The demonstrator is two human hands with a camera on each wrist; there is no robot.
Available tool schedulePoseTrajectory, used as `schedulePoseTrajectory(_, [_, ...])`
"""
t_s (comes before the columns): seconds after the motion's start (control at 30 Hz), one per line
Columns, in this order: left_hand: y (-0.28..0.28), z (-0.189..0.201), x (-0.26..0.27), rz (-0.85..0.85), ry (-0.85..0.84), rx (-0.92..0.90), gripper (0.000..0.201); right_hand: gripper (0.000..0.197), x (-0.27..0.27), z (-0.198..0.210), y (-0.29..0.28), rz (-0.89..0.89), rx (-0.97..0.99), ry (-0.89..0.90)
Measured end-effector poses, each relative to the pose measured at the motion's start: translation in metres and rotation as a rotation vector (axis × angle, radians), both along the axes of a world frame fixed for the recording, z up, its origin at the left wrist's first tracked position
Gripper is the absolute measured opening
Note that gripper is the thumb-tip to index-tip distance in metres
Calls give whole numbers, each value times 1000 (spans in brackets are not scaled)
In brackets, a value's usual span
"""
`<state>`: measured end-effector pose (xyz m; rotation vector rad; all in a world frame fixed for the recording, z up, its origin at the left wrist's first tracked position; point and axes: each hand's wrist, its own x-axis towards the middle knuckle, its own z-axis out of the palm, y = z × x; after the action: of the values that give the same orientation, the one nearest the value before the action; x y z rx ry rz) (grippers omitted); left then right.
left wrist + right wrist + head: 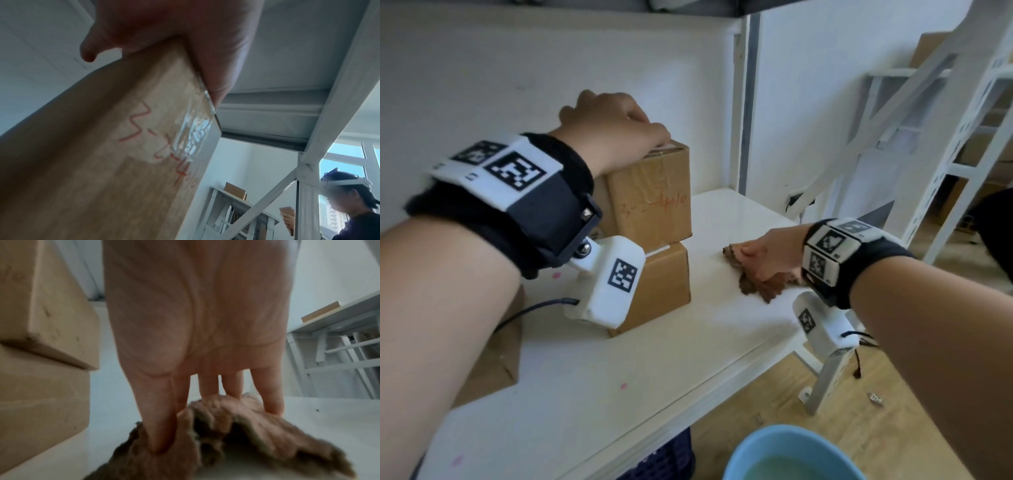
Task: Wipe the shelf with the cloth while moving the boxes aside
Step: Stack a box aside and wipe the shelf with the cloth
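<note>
Two brown cardboard boxes are stacked on the white shelf (688, 346). The upper box (654, 192) (102, 146) has red writing on its front and sits on the lower box (664, 284) (41, 402). My left hand (619, 123) (185, 32) lies over the upper box's top front edge, fingers curled onto the top. Right of the stack, my right hand (767, 253) (195, 321) presses a crumpled brown cloth (753, 287) (246, 426) onto the shelf with straight fingers, thumb sunk into the folds.
A flat piece of cardboard (493, 359) lies at the shelf's left. The shelf's white upright (739, 102) stands behind the boxes. Below the front edge are a blue basin of water (791, 452) and a dark crate (664, 459). Another white rack (893, 137) stands right, with a person (353, 211) there.
</note>
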<state>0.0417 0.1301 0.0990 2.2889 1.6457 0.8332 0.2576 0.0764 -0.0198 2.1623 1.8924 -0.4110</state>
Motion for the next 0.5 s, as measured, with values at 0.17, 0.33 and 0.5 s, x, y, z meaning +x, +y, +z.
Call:
schedulePoseTrajectory(0.17, [1, -5, -9, 34, -192, -97, 48, 38, -12, 15, -14, -22, -39, 124])
schedulePoseTrajectory(0.33, [1, -1, -16, 84, -342, -142, 54, 34, -29, 35, -7, -101, -2, 254])
schedulePoseTrajectory(0.5, [0, 0, -27, 144, -424, -224, 71, 58, -48, 79, -14, -265, 304, 890])
